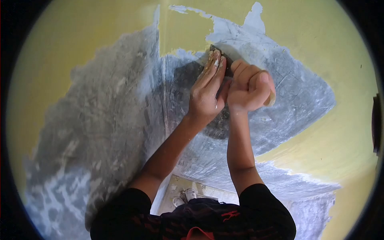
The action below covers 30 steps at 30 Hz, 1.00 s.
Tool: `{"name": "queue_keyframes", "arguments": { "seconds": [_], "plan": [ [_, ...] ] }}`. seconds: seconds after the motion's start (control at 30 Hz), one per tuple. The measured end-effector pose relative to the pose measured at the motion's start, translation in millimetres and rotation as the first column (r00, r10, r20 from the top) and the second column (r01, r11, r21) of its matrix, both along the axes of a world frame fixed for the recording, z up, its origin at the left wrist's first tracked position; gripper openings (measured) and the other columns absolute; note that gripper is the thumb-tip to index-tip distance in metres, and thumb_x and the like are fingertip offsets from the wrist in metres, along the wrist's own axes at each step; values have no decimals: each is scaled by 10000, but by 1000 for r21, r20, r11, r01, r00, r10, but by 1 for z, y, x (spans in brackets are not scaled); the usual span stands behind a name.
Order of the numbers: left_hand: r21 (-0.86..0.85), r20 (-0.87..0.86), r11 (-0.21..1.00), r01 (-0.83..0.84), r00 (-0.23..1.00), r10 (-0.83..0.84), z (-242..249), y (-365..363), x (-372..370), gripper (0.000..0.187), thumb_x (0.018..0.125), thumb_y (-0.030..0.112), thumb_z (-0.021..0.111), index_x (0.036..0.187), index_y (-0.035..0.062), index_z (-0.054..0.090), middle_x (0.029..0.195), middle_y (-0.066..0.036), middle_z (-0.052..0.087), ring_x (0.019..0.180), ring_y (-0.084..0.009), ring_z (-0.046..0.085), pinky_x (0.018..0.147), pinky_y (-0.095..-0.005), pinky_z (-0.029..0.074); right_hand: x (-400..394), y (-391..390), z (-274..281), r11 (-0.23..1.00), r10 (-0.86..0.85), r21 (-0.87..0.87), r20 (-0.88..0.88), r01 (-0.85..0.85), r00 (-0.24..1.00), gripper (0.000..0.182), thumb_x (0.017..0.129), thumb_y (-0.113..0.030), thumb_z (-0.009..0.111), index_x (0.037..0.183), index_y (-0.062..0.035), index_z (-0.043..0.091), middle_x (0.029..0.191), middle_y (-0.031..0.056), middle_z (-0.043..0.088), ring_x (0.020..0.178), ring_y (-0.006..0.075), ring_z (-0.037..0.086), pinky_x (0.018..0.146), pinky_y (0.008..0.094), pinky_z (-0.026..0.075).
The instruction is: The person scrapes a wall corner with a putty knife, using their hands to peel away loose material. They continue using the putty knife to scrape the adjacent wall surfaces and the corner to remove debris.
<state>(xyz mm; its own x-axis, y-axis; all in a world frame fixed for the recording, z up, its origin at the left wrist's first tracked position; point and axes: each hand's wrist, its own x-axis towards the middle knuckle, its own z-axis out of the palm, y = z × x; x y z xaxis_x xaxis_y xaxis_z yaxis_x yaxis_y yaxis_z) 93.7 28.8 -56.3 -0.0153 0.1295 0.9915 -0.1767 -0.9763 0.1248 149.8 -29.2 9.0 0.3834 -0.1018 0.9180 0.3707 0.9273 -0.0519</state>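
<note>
Both my hands are raised against a wall corner where yellow paint [188,28] has been scraped away to bare grey plaster [280,92]. My right hand [250,88] is fisted around the wooden handle of a scraper [218,54]. Its dark blade rests on the wall at the edge of the remaining yellow paint. My left hand [208,90] lies flat with its dusty fingers pressing on the blade. Most of the blade is hidden under my fingers.
The wall corner line [160,80] runs vertically just left of my hands. Yellow paint remains above, at the far left and at the right [340,140]. Below, my shoes [184,198] stand on a dusty floor. A dark object sits at the right edge [376,124].
</note>
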Motion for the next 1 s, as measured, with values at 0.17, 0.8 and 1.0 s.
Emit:
{"name": "queue_keyframes", "arguments": {
  "seconds": [0.17, 0.8, 1.0],
  "plan": [
    [-55, -52, 997, -49, 998, 47, -3, 14, -17, 571, 899, -38, 733, 1451, -98, 599, 1515, -302, 572, 1437, -443, 549, 1170, -485, 485, -9, 14, -5, 996, 55, -64, 2, -55, 998, 418, 982, -181, 422, 611, -128, 238, 498, 46, 277, 479, 155, 190, 511, 394, 284],
    [-121, -209, 979, 164, 960, -187, -7, 7, -39, 741, 839, -84, 735, 1547, -10, 526, 1616, -260, 479, 1492, -422, 484, 1188, -458, 477, -28, 5, -10, 999, 19, -41, -131, -24, 991, 448, 940, -229, 460, 597, -182, 175, 484, 13, 224, 490, 137, 124, 542, 365, 241],
    [-122, -246, 973, 195, 944, -220, -7, 6, -40, 770, 827, -94, 733, 1558, -8, 508, 1617, -261, 473, 1498, -430, 469, 1194, -470, 470, -28, -1, -12, 999, 34, -17, -149, -37, 988, 447, 934, -236, 458, 589, -178, 180, 481, 7, 209, 491, 134, 114, 531, 370, 232]
  ]
}}
